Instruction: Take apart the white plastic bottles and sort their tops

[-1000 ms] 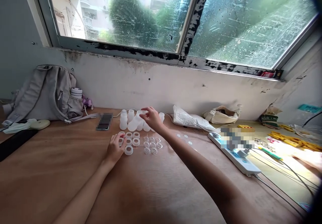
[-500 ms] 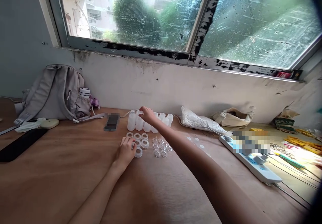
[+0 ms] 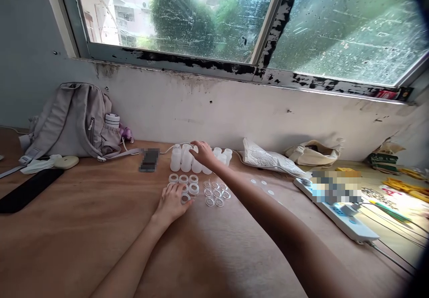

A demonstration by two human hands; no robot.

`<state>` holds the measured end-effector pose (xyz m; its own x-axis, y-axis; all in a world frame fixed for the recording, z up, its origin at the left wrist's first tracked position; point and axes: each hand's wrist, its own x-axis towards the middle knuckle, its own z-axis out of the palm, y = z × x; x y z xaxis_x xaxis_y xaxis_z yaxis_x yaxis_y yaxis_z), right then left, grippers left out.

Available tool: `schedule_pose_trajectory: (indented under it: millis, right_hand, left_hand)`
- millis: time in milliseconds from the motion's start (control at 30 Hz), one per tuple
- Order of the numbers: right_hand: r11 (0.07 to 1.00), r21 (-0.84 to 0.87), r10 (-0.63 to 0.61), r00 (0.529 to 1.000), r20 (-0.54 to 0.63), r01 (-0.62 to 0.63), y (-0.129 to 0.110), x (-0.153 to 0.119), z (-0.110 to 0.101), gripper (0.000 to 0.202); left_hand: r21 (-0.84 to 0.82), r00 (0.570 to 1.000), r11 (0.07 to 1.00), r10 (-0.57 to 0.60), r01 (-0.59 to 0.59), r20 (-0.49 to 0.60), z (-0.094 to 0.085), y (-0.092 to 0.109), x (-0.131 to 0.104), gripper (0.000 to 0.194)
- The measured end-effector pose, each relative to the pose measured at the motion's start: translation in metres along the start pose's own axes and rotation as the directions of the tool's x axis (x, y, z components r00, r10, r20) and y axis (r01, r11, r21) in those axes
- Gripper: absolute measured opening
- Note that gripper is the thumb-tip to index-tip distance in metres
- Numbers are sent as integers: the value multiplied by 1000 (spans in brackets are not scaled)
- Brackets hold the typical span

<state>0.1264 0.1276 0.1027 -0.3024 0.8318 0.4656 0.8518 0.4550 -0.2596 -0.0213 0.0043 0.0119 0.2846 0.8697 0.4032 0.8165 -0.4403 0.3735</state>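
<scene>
"Two trouble spots on the left?"

"One: my left hand (image 3: 170,203) spreads low over the white rings (image 3: 193,189), and a dragging thumb (image 3: 187,205) could scatter them. I can't tell whether it grips any."

"And the bottles (image 3: 176,159)?"

"They stand crowded on the surface (image 3: 201,253), behind the rings. My right hand (image 3: 203,153) is half-curled among them, grip unclear; one nudge could topple neighbours."

"Further right?"

"Clear rings (image 3: 217,194) lie beside my forearm (image 3: 258,204); should it dip, it could sweep them or the discs (image 3: 264,182) askew."

On your brown table (image 3: 60,244) lay a gray backpack (image 3: 72,121), frosted bottles (image 3: 186,160), white rings (image 3: 193,193), clear rings (image 3: 210,206) and a power strip (image 3: 357,230).
</scene>
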Motion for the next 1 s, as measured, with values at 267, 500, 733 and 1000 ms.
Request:
schedule_pose_trajectory:
  millis: [267,500,733,1000]
  right_hand:
    - [998,56,-22,995,-96,27,31,-105,-22,15]
    - [976,122,183,983,-3,-181,51,-184,-13,23]
    - [961,209,149,975,165,-182,65,-198,-5,22]
    - [932,307,183,981,56,-192,54,-203,-7,12]
  left_hand:
    - [51,1000,999,-6,5,17,-3,2,-3,37]
    - [74,999,997,37,-36,-23,1,6,-5,25]
    - [-5,988,992,125,-126,-93,9,15,-7,32]
    - [-330,983,927,181,-176,-16,22,40,-20,38]
